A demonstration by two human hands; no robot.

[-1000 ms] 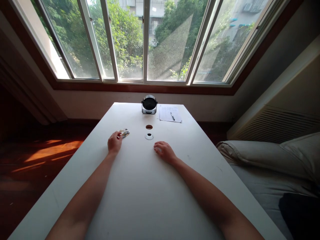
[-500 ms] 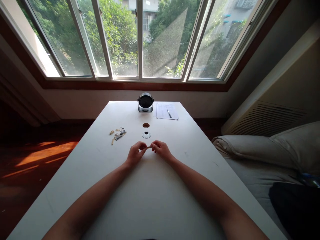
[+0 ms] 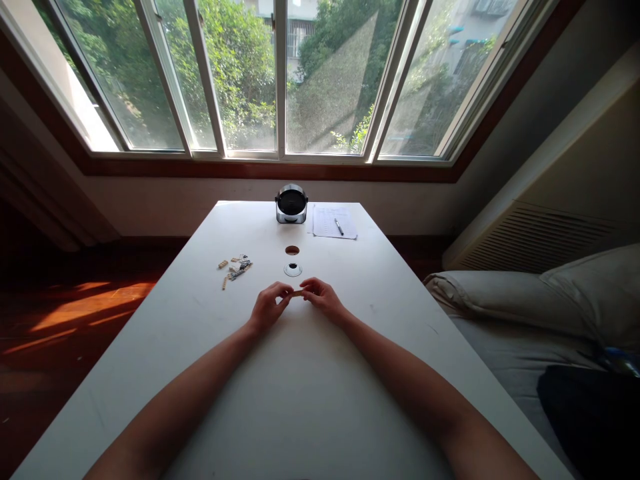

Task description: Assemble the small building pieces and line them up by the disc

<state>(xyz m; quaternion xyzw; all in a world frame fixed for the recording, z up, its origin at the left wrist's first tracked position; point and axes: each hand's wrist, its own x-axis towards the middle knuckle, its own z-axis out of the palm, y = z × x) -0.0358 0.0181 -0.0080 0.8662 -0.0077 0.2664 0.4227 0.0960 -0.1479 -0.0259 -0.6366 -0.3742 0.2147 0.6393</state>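
A small tan strip-like piece (image 3: 298,293) is pinched between my two hands over the white table (image 3: 310,387). My left hand (image 3: 271,304) grips its left end between thumb and fingers. At the right end, my right hand (image 3: 323,297) holds it in the same kind of pinch. The piece looks like a building-block part, but it is too small to make out its exact shape. To the left lies a loose pile of small tan, grey and dark pieces (image 3: 240,268), apart from both hands.
Just beyond my hands lies a round silver cover (image 3: 293,269), with a round hole (image 3: 293,251) in the tabletop behind it. A black and silver round device (image 3: 291,203) stands at the far edge. Beside it are paper sheets (image 3: 327,223) with a pen (image 3: 339,227).
My hands have shifted very slightly, and a little more of the tan piece shows between the fingertips. Both keep hold of it.
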